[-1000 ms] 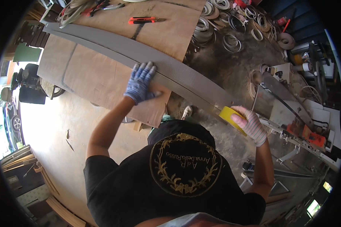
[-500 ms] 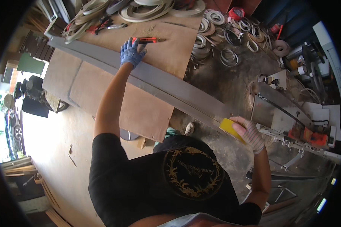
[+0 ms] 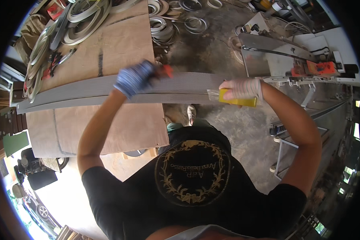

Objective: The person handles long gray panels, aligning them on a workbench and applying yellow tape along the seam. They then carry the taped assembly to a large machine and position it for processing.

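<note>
Long grey boards [image 3: 104, 93] lie lengthwise across the plywood-topped table, their right ends sticking out past its edge. In a blue glove, my left hand [image 3: 135, 78] is smeared by motion above the boards, closed on a red utility knife [image 3: 167, 71]. Whether its blade is out cannot be made out. My right hand [image 3: 244, 89], in a pale striped glove, grips a roll of yellow tape [image 3: 241, 101] at the boards' right end. A short see-through tape strip [image 3: 213, 95] stretches from the roll onto the boards.
Coils of edge banding [image 3: 93, 24] and red-handled pliers [image 3: 53, 64] lie on the plywood tabletop [image 3: 122, 44]. More coils [image 3: 195, 25] rest on the floor beyond. A machine with a grey metal plate [image 3: 268, 52] and red parts stands at the right, near a metal frame [image 3: 290, 154].
My left hand has picked up the utility knife from the table and moved toward the boards' right end. My right hand keeps the tape roll; a strip now shows. The view has turned.
</note>
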A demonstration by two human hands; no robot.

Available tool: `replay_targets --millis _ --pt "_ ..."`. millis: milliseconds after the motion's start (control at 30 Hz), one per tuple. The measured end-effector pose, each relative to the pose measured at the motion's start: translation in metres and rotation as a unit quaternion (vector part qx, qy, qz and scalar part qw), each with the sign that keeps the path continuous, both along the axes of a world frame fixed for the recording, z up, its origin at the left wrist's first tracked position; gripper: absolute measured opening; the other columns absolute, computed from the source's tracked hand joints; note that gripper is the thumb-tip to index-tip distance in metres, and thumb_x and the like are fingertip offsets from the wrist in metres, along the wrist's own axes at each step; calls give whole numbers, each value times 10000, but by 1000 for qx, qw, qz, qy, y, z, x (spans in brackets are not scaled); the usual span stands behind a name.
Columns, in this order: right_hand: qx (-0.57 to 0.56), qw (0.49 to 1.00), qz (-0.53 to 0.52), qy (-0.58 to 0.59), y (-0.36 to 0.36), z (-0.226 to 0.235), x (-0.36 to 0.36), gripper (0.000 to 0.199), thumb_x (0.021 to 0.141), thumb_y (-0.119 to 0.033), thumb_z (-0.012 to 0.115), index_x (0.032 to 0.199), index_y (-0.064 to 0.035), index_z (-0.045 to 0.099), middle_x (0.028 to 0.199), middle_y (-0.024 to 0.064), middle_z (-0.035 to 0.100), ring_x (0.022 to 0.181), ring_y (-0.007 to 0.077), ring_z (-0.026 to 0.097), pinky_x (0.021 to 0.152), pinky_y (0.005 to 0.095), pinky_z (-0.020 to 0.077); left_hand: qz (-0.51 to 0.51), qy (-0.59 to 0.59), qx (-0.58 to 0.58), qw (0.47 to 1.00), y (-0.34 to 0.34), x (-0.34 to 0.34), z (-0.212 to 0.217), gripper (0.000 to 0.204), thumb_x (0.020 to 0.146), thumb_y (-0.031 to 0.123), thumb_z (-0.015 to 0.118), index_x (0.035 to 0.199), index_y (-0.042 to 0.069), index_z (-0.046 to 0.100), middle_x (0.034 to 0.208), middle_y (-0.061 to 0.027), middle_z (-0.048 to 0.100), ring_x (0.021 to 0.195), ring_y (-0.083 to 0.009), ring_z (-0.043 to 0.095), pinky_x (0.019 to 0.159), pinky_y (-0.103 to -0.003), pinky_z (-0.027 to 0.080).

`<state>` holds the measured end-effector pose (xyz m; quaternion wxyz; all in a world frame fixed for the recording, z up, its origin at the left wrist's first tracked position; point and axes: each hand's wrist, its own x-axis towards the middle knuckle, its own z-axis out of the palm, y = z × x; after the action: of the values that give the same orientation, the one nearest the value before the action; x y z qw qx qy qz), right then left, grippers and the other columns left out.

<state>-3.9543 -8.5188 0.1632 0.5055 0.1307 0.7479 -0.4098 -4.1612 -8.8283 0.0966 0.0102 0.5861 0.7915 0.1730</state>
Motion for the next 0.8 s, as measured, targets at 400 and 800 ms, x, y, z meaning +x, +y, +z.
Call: replay_targets --millis 400,800 --pt "1 994 36 -99 -13 -19 -24 295 798 -241 488 961 -10 575 758 139 627 629 219 624 624 362 501 -81 17 -172 982 56 106 22 420 776 365 631 1146 184 549 1073 -80 563 874 -265 613 710 -395 498" --pt "1 998 66 -11 -11 -34 -17 306 780 -252 507 987 -37 574 886 156 635 801 242 619 722 370 487 -33 -54 -219 974 72 118 35 448 764 348 647 1166 184 535 1038 -97 564 880 -283 616 717 -399 501"
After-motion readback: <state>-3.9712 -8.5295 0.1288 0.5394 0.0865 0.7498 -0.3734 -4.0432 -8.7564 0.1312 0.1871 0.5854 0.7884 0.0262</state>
